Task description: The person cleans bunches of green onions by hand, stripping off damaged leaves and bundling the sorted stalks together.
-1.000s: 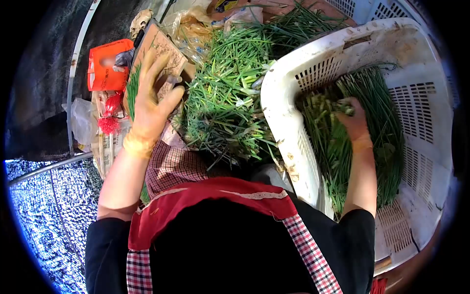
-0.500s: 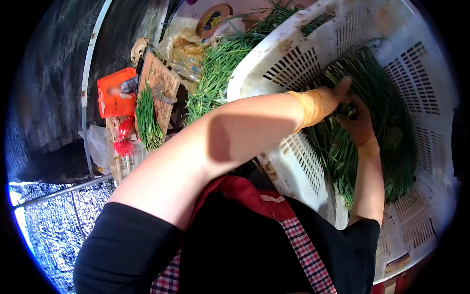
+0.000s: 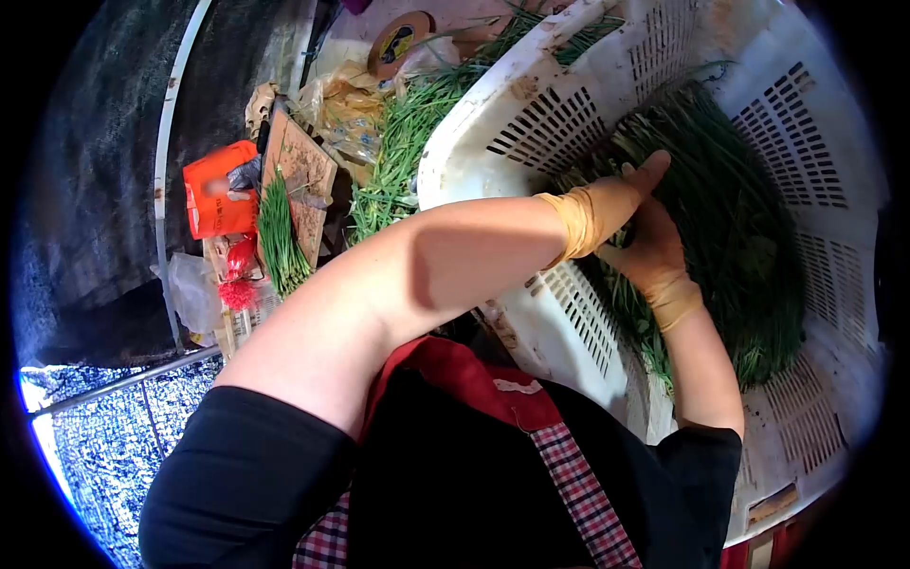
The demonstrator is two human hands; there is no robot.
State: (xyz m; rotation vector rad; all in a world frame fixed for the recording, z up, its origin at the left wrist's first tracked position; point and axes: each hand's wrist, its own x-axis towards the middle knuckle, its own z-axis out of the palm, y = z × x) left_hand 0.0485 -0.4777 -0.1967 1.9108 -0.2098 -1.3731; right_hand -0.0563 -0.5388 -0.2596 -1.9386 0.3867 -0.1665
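Observation:
My left hand (image 3: 607,211), in a thin orange-tan glove, reaches over the side of the white crate. Its thumb side points up and right, and its other fingers curl down out of sight. Against it from below presses my right hand (image 3: 654,254), gloved alike, its fingers bent and partly hidden behind the left. The two hands meet above long green chives (image 3: 730,190) that lie thickly in the crate. Whatever the left fingers close on is hidden; the right ones close around chive stems, which are now mostly covered.
The tall white plastic crate (image 3: 455,156) has slotted walls and a dirty rim. Loose chives (image 3: 408,142) are heaped beyond it. At left are a chive bunch (image 3: 282,237), a wooden board (image 3: 301,175), an orange bag (image 3: 213,194), red ties (image 3: 237,292) and a tape roll (image 3: 400,45).
My right hand has moved left and slightly down, up against the left hand. The stem ends seen between its fingers earlier are now covered. My left hand has shifted a little left.

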